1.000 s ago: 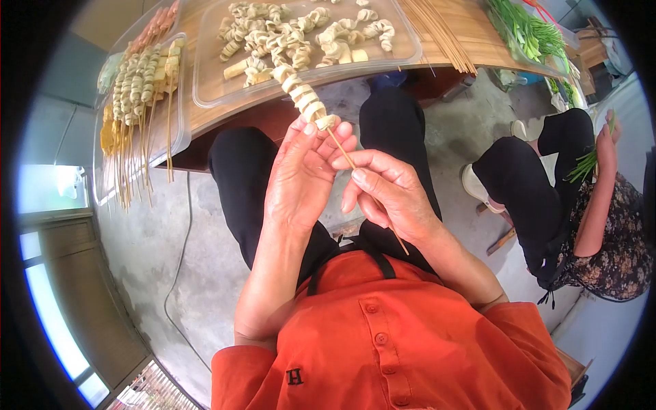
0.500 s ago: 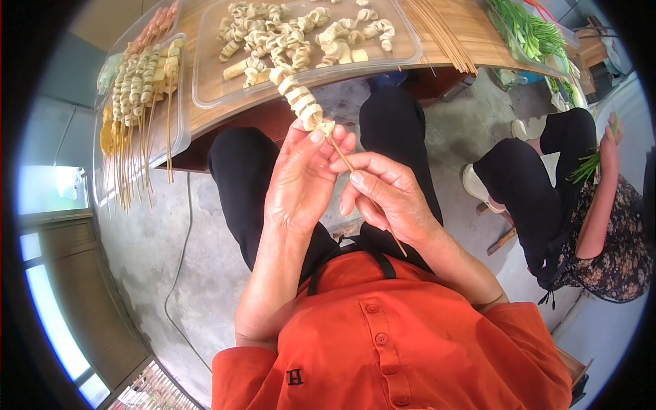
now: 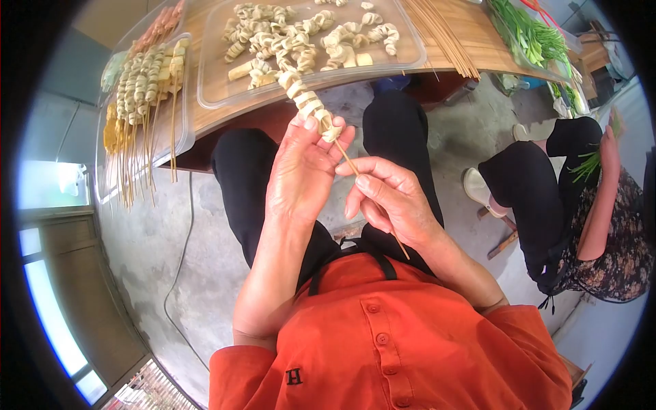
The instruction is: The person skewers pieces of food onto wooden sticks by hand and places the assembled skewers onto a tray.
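A pale spiral-cut piece that looks like tofu [image 3: 307, 102] is threaded on a thin wooden skewer [image 3: 347, 158] and stretches up toward the table edge. My left hand [image 3: 301, 167] cups its lower end, thumb on one side and fingers behind. Lower down, my right hand [image 3: 389, 195] pinches the skewer between thumb and forefinger, with the stick's bare end poking out below the palm. Just beyond my hands, a clear plastic tray [image 3: 205, 89] on the table bears a pile of loose tofu spirals [image 3: 277, 34].
At left, a clear tray [image 3: 183, 140] holds finished skewers [image 3: 140, 85]. Bare skewers [image 3: 441, 34] lie on the wooden table [image 3: 471, 44], near a container of green vegetables [image 3: 526, 34]. A seated person [image 3: 581, 198] holds greens at right. A cable [image 3: 183, 253] crosses the floor.
The tofu's lower end has shifted slightly right, and my left fingers have loosened and opened a little around it. My right hand keeps its pinch on the skewer.
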Tool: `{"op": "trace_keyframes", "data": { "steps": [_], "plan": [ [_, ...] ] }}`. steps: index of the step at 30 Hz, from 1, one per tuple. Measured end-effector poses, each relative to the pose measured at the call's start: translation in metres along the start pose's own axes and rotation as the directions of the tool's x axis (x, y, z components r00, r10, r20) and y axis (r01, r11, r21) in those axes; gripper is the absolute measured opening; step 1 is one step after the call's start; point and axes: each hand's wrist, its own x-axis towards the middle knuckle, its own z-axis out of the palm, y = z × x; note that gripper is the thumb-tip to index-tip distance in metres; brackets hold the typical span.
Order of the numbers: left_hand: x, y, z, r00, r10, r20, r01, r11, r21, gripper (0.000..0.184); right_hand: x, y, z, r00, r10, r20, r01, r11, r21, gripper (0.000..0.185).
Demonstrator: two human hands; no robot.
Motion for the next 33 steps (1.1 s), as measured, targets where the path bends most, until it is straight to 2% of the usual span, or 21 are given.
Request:
{"op": "trace_keyframes", "data": {
  "steps": [4, 6, 10, 13, 15, 16, 18, 23, 25, 26, 29, 31, 33],
  "plan": [
    [-0.004, -0.001, 0.000, 1.000, -0.015, -0.022, 0.015, 1.000, -0.010, 0.023, -0.001, 0.001, 0.000, 1.000, -0.003, -0.002, 0.003, 1.000, 0.004, 0.027],
    [-0.004, 0.000, -0.003, 0.997, -0.056, 0.051, 0.057, 0.998, -0.033, 0.024, 0.000, 0.002, -0.001, 1.000, -0.003, 0.011, 0.003, 1.000, 0.006, 0.027],
    [-0.006, 0.005, 0.001, 0.998, -0.047, 0.038, 0.047, 0.999, 0.014, 0.024, -0.001, 0.000, 0.001, 1.000, 0.013, 0.005, -0.014, 1.000, 0.007, 0.028],
    [-0.005, 0.009, 0.010, 0.998, -0.049, -0.044, 0.047, 0.998, -0.052, 0.023, -0.002, 0.002, 0.002, 1.000, 0.010, 0.016, -0.011, 1.000, 0.023, 0.028],
    [-0.002, 0.010, 0.010, 0.994, -0.008, -0.107, -0.001, 0.997, -0.082, 0.016, -0.003, 0.004, 0.002, 1.000, 0.021, 0.017, -0.022, 1.000, 0.019, 0.028],
    [-0.001, 0.009, 0.007, 0.995, -0.003, -0.103, -0.006, 0.996, -0.083, 0.016, -0.003, 0.004, 0.002, 0.999, 0.032, 0.016, -0.032, 0.999, 0.017, 0.028],
    [0.000, 0.004, -0.001, 0.999, 0.031, 0.014, -0.030, 0.998, -0.051, 0.015, -0.003, 0.004, 0.002, 0.999, 0.030, 0.016, -0.030, 0.999, 0.016, 0.028],
    [-0.004, 0.007, 0.003, 0.999, 0.029, 0.026, -0.028, 0.999, -0.033, 0.022, -0.002, 0.005, 0.001, 0.999, 0.015, 0.034, -0.015, 1.000, 0.006, 0.028],
    [-0.004, 0.015, 0.013, 0.994, 0.022, -0.110, -0.030, 0.997, -0.074, 0.023, -0.003, 0.005, 0.001, 0.999, 0.030, 0.033, -0.030, 1.000, 0.007, 0.028],
    [-0.002, 0.016, 0.012, 0.993, 0.029, -0.113, -0.037, 0.997, -0.074, 0.023, -0.003, 0.005, 0.002, 0.999, 0.033, 0.040, -0.033, 0.999, 0.006, 0.028],
    [0.003, 0.014, 0.002, 0.991, 0.073, -0.114, -0.082, 0.994, -0.077, 0.020, -0.004, 0.006, 0.004, 0.997, 0.053, 0.047, -0.054, 0.998, 0.015, 0.029],
    [0.003, 0.010, -0.002, 0.994, 0.108, -0.022, -0.109, 0.993, -0.044, 0.025, -0.003, 0.005, 0.003, 0.998, 0.049, 0.040, -0.049, 0.999, 0.022, 0.028],
    [0.001, 0.009, 0.000, 0.994, 0.108, -0.018, -0.109, 0.993, -0.045, 0.026, -0.003, 0.003, 0.003, 0.998, 0.050, 0.039, -0.050, 0.999, 0.013, 0.028]
  ]
}}
